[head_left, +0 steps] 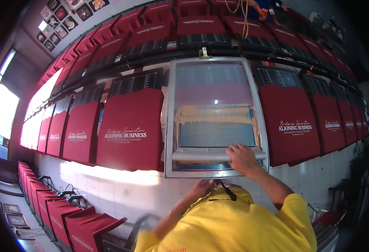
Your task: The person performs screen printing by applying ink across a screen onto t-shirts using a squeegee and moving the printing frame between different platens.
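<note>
A silver-framed printing screen (170,109) lies in front of me, its mesh partly see-through. Yellowish-orange ink (211,112) is smeared in a ragged band across the middle of the mesh, above a blue area. Across the near end of the screen lies a long silver squeegee (193,156). My right hand (241,159) is closed around it, right of its middle. Just below the near edge of the frame, close to my waist, is my left hand (202,188). Its fingers are curled, and whatever they may hold is hidden.
Dark boards carrying red fabric stand in rows, with a printed red shirt (127,126) left of the screen and another (291,124) to its right. More red shirts (81,227) hang at lower left. Dark rails (142,63) run behind the screen. A person's hand (256,7) shows at the far side.
</note>
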Demonstrator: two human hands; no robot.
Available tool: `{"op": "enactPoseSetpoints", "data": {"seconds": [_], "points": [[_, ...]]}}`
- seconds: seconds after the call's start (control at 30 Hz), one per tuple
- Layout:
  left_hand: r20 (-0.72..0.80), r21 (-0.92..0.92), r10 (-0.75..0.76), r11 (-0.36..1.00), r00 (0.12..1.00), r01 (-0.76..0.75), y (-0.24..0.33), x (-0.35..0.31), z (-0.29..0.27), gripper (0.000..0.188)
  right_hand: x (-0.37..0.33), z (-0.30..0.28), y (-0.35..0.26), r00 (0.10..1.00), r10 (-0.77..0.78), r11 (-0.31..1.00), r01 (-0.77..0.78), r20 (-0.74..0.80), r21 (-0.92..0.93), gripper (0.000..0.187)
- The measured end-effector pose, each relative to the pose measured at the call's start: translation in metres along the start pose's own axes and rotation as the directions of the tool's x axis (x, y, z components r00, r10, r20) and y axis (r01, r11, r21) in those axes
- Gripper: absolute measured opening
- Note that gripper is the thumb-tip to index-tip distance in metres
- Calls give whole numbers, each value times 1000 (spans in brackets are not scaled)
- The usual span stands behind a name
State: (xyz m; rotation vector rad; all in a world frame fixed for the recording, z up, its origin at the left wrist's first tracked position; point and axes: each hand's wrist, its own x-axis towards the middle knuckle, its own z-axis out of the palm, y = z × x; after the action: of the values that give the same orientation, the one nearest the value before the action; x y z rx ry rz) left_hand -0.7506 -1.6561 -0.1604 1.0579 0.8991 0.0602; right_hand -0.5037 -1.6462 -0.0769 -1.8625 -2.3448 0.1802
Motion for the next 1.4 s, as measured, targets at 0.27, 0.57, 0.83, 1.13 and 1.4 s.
{"op": "enactPoseSetpoints", "data": {"seconds": [0.27,0.57,0.83,1.13,1.4], "points": [[27,999,804,-9,594,-33,131,-57,-53,40,-13,14,-9,992,81,997,-82,-102,-7,46],[13,995,720,57,693,-78,90,-10,-81,25,-61,3,37,965,149,978,-176,-214,-113,24],[44,997,778,9,626,-81,85,-18,-82,36,-70,1,31,960,139,989,-149,-241,-22,23],[60,998,781,-25,621,-66,94,18,-106,37,-38,21,59,959,141,982,-168,-245,-92,20],[8,999,680,25,733,-34,183,79,-147,30,61,-4,125,972,151,984,-165,-179,-66,14]]}}
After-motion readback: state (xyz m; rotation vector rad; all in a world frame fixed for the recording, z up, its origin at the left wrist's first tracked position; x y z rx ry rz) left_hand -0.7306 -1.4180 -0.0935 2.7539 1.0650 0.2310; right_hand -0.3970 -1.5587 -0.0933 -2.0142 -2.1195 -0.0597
